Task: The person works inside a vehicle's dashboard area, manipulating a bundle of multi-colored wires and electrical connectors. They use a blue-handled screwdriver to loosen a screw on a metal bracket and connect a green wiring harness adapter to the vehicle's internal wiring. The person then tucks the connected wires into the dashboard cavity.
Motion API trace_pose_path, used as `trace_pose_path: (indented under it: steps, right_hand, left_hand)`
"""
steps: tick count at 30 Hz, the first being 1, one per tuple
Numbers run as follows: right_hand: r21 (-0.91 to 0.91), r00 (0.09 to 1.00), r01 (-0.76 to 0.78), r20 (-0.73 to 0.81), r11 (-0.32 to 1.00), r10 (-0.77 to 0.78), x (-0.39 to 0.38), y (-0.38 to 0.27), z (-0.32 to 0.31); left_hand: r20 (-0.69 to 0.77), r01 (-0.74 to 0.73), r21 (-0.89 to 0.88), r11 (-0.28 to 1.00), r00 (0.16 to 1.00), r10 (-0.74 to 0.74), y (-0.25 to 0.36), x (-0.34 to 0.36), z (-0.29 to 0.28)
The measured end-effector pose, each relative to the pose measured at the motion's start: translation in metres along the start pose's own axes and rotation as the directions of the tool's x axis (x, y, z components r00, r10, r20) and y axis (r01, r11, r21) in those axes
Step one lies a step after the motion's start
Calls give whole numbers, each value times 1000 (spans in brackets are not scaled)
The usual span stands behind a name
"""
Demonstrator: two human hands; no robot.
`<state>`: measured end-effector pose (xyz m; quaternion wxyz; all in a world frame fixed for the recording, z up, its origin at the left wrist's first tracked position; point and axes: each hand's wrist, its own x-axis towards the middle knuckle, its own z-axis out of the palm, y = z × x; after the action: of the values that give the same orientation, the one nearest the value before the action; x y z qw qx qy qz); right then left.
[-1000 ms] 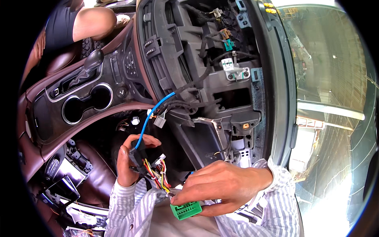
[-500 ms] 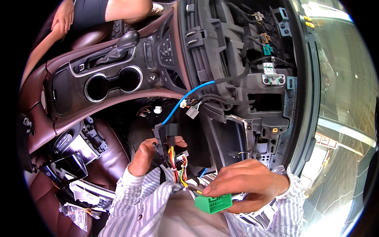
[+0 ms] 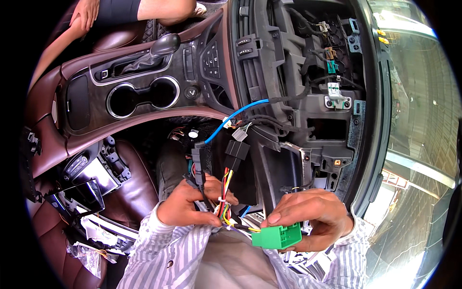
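Observation:
My right hand (image 3: 317,216) is closed on a green wiring connector (image 3: 275,237), thumb on top and fingers beneath, its slotted face turned to the right. From its left side a bundle of coloured wires (image 3: 222,202) runs to my left hand (image 3: 185,204), which is closed round the harness. Above that hand a black connector block (image 3: 236,154) stands up on red, yellow and white wires. Close beside it is a grey connector (image 3: 239,134); whether they touch I cannot tell. A slim black plug (image 3: 198,161) joined to a blue cable (image 3: 236,113) rises over my left fingers.
The opened dashboard (image 3: 269,53) shows bare vents, brackets and plugs. A centre console (image 3: 183,108) with gear lever (image 3: 165,45) and cup holders lies at the left. Removed trim and a screen (image 3: 79,197) rest on the seat (image 3: 137,178). Another person's hand (image 3: 85,14) shows at the top left.
The black connector block has swung up and right, near the grey connector. My left hand has moved down onto the wires. The green connector has shifted right and up, turning with my right hand.

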<state>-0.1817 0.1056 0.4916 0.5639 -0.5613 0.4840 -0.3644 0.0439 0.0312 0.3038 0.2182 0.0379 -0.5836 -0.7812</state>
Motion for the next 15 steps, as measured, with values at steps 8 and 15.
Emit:
trace_pose_path:
  steps: [8,15]
  right_hand:
    - [-90,995,-64,-79,994,57,-1,6,-5]
    - [-847,966,-226,-260,482,-4,21,14,-27]
  left_hand:
    - [-195,-88,-35,996,978,79,13,1,-14]
    - [-476,-13,-450,893,850,-228,7,-7,-29]
